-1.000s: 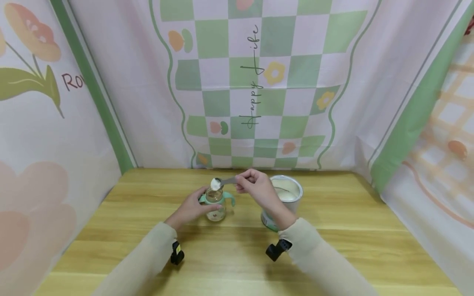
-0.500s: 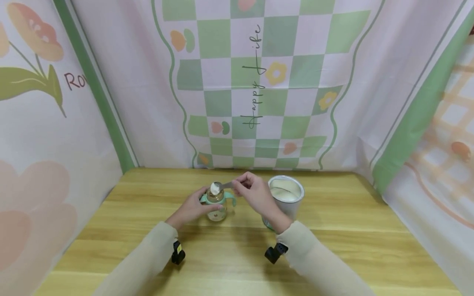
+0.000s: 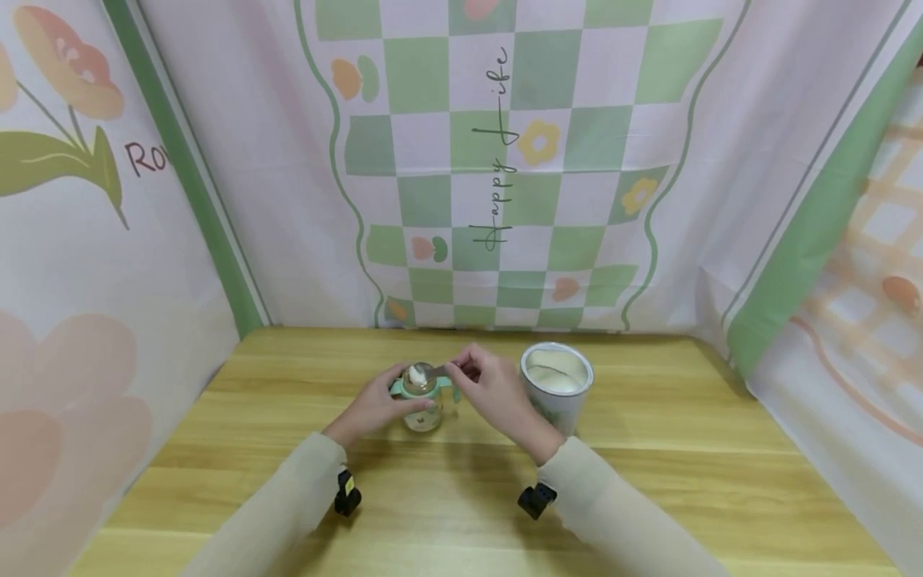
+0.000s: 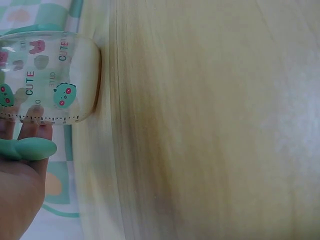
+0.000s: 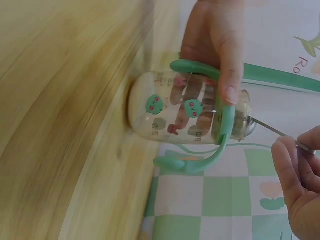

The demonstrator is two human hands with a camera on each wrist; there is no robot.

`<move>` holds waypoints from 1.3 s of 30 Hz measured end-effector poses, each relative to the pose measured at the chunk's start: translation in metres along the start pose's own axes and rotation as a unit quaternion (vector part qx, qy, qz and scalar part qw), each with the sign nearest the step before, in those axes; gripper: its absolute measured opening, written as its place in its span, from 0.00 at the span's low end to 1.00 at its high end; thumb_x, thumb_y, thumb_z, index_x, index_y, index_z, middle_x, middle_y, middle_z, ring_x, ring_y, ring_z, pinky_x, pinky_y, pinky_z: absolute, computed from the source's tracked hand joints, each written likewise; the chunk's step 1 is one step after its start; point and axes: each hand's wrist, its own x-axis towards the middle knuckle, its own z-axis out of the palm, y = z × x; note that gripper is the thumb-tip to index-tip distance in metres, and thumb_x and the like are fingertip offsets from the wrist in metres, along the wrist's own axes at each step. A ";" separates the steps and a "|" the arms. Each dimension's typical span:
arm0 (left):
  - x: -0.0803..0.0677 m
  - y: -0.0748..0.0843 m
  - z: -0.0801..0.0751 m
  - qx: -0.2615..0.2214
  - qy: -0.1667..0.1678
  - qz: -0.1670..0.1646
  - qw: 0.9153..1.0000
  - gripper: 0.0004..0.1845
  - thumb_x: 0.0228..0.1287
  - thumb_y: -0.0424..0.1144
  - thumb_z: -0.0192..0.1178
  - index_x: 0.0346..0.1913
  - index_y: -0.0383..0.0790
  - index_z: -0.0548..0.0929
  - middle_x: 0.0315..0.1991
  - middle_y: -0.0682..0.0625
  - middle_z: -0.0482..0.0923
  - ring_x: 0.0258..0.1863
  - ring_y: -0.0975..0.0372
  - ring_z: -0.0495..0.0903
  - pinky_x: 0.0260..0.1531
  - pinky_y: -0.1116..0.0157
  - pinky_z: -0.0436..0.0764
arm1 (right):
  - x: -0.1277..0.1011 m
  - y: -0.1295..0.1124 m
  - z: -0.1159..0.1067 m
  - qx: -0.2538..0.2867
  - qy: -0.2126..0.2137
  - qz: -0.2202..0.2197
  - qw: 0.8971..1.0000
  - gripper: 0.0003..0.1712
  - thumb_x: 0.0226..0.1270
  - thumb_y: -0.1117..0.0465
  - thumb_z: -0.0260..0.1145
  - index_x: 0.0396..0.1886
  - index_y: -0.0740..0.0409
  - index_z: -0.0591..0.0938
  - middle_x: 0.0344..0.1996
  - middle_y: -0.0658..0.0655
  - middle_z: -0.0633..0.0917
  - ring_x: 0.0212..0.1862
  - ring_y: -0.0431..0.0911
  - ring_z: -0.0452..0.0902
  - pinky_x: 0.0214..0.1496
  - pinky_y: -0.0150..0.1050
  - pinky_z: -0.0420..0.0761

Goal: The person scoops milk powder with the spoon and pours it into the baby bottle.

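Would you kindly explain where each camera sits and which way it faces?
Head: on the head, looking forward and down at the table; left hand, right hand and sleeves show.
Left wrist: on that wrist, facing the bottle; left hand shows.
Right wrist: on that wrist, facing bottle and spoon; both hands show.
Wrist views share bottle, left hand, table.

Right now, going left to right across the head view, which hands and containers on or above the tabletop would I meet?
Left hand, bottle, right hand, tin.
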 end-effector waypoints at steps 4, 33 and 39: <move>0.000 -0.001 0.000 -0.005 -0.005 -0.001 1.000 0.40 0.56 0.52 0.75 0.71 0.54 0.71 0.59 0.51 0.78 0.57 0.55 0.77 0.60 0.47 0.73 | -0.002 0.003 0.003 -0.044 0.005 -0.057 0.997 0.04 0.73 0.63 0.65 0.38 0.58 0.83 0.27 0.47 0.84 0.26 0.35 0.78 0.26 0.31 0.80; 0.001 -0.002 0.000 0.006 0.008 -0.019 1.000 0.43 0.54 0.56 0.75 0.72 0.55 0.70 0.59 0.52 0.78 0.60 0.53 0.75 0.64 0.42 0.66 | -0.017 0.004 -0.002 -0.277 0.007 -0.342 0.898 0.09 0.62 0.69 0.72 0.33 0.58 0.78 0.23 0.50 0.79 0.24 0.38 0.74 0.23 0.26 0.73; 0.000 -0.001 0.000 0.011 0.008 -0.014 1.000 0.43 0.54 0.56 0.75 0.72 0.53 0.70 0.61 0.51 0.77 0.61 0.52 0.74 0.64 0.43 0.67 | -0.018 0.003 -0.003 -0.294 -0.002 -0.360 0.886 0.10 0.60 0.67 0.75 0.34 0.58 0.79 0.25 0.52 0.84 0.27 0.42 0.79 0.25 0.28 0.78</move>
